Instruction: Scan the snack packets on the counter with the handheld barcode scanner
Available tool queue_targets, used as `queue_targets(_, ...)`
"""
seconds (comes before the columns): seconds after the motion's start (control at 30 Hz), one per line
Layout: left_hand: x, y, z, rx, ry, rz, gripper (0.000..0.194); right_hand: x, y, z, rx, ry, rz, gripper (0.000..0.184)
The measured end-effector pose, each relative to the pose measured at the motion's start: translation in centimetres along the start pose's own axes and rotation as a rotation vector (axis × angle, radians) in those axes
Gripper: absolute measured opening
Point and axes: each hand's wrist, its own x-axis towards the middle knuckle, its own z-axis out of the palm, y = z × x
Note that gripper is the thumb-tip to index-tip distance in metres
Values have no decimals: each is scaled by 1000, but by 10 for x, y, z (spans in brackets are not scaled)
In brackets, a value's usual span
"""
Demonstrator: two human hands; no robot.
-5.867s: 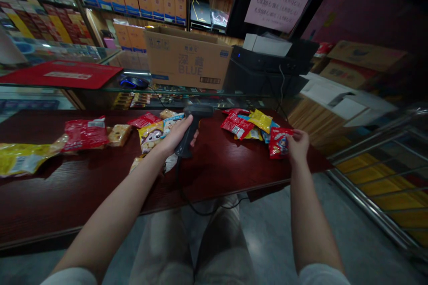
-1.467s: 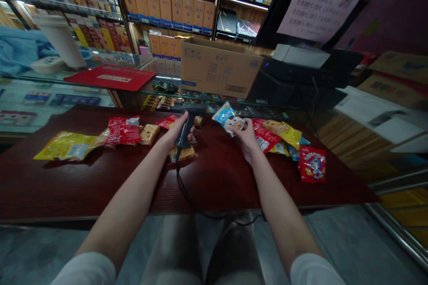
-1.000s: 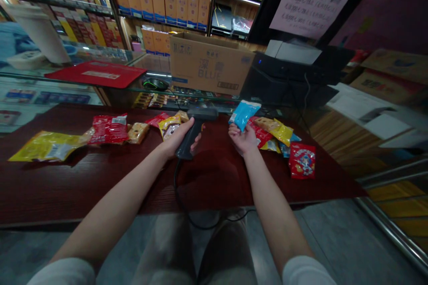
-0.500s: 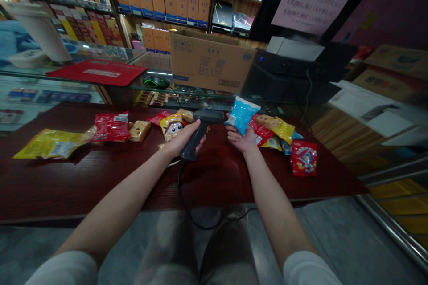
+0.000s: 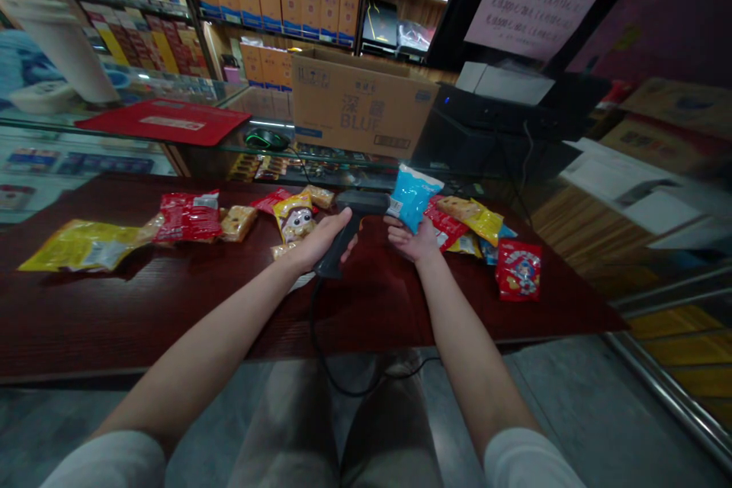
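Note:
My left hand (image 5: 325,242) is wrapped round the grip of a black barcode scanner (image 5: 361,203), whose head points right. Just past that head, my right hand (image 5: 412,241) holds up a blue snack bag (image 5: 414,198) with a white top edge. A barcode on the bag's lower left faces the scanner. Beside my left wrist lies a yellow snack packet (image 5: 294,216) with a cartoon face. Behind my right hand, a red packet (image 5: 446,226) and a yellow packet (image 5: 486,224) lie in a heap. Nearer the right edge is another red packet (image 5: 519,270).
More packets, a yellow one (image 5: 80,245) and a red one (image 5: 190,216), lie on the dark red table (image 5: 171,313). An open cardboard box (image 5: 364,103) and a mouse (image 5: 266,139) stand on the glass counter behind. The scanner's cable (image 5: 318,343) hangs over the front edge.
My left hand has moved the scanner slightly right, so its head is now closer to the blue snack bag. My right hand with the bag has hardly moved.

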Motion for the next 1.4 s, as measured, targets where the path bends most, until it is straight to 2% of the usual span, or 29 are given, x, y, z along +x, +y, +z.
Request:
queue_targets(0.03,0,1,0,-2,-2,-2,62,0,-1,0,-8,5,0,12)
queue_targets(0.1,0,2,-1,-4,-4,2,64,-1,-5,2,-66,37,-27,16)
queue_targets(0.2,0,5,-5,-3,10,20,65,-9,-16,4,-277,213,-238,16)
queue_targets(0.27,0,8,-10,-3,49,30,66,-20,-30,3,-478,459,-476,16)
queue_targets(0.33,2,12,-16,-3,116,44,64,-36,-49,-4,-714,767,-674,33)
queue_targets(0.43,5,17,-28,-10,221,52,57,-67,-86,-21,-1094,1146,-803,45)
queue_targets(0.5,7,21,-37,-25,270,31,54,-86,-107,-32,-1298,1345,-755,45)
queue_targets(0.6,7,26,-52,-36,331,21,52,-109,-124,-39,-1542,1478,-349,45)
queue_targets(0.63,7,27,-56,-38,348,23,51,-114,-125,-40,-1591,1479,-218,47)
queue_targets(0.7,5,30,-65,-44,369,16,49,-120,-124,-38,-1660,1463,-53,52)
queue_targets(0.77,4,30,-72,-50,376,-15,49,-123,-122,-34,-1720,1453,18,56)
queue_targets(0.87,4,27,-76,-50,398,-78,50,-126,-120,-26,-1771,1467,42,57)
queue_targets(0.93,6,24,-77,-64,409,-110,51,-125,-117,-22,-1784,1486,-58,53)
queue_targets(1.03,10,19,-79,-109,368,-107,54,-114,-104,-14,-1774,1430,-473,44)
queue_targets(1.1,13,17,-79,-140,319,-93,57,-96,-84,-6,-1701,1241,-744,37)
queue_targets(1.17,16,15,-78,-166,277,-114,60,-71,-56,3,-1576,938,-817,29)
queue_targets(1.23,18,14,-73,-193,250,-153,61,-40,-24,11,-1477,662,-721,23)
queue_targets(1.27,19,14,-70,-209,238,-166,61,-24,-8,15,-1433,572,-639,19)
queue_targets(1.33,23,13,-62,-248,217,-153,57,6,21,20,-1326,446,-476,16)
queue_targets(1.4,28,10,-52,-278,193,-122,52,34,45,23,-1132,389,-363,17)
